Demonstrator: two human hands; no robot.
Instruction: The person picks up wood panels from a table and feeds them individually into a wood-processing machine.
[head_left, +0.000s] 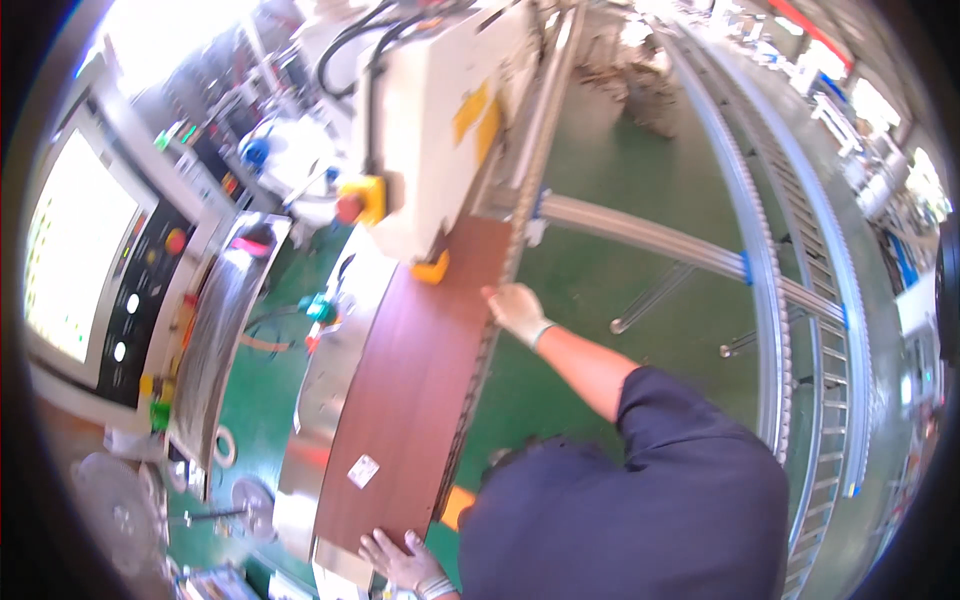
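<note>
Head view: a long brown panel (415, 370) lies lengthwise ahead of the person, on the machine, a white square label (363, 471) on its top face toward the near end. At that near end the gloved left hand (408, 566) rests open, fingers spread on the panel's surface. The gloved right hand (518, 312) is at the panel's right edge, farther along, its fingers bent; whether it grips the edge I cannot tell. Over the panel's far part stands a pale machine housing (420, 140), with an orange-yellow piece (430, 268) low beside the panel. Left of the panel, well apart, is a control console (85, 240) with a lit screen; right of it, metal conveyor rails (735, 190) run above a green floor (640, 240).
</note>
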